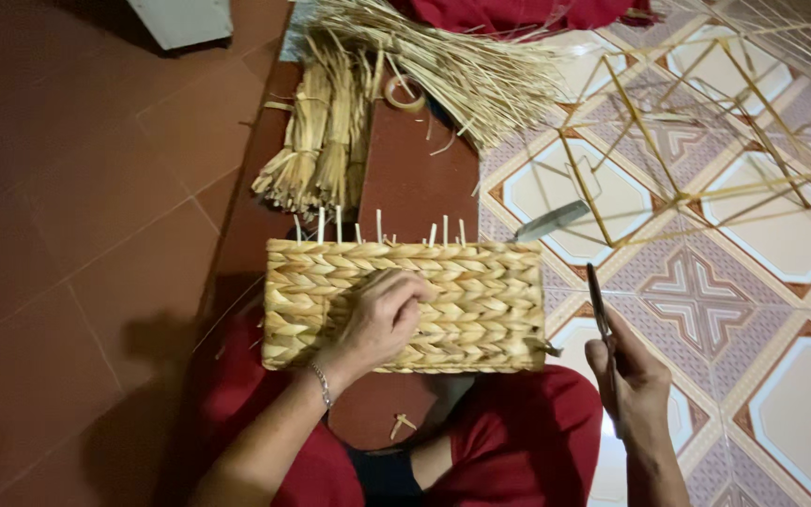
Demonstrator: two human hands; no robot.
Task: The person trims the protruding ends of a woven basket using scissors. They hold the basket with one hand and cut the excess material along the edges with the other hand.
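A rectangular woven straw basket (pixel 481 300) lies across my lap, its braided side facing up and short straw ends sticking out along its far edge. My left hand (pixel 382 319) rests on the braided side, fingers curled against the weave. My right hand (pixel 633 380) is to the right of the basket and grips dark scissors (pixel 599 300), their blades pointing away from me.
Bundles of dried straw (pixel 321 141) and a loose sheaf (pixel 443 56) lie on the floor beyond the basket. A roll of tape (pixel 405 94) sits beside them. A knife (pixel 551 222) and a thin stick frame (pixel 696 141) lie on the patterned tiles at right.
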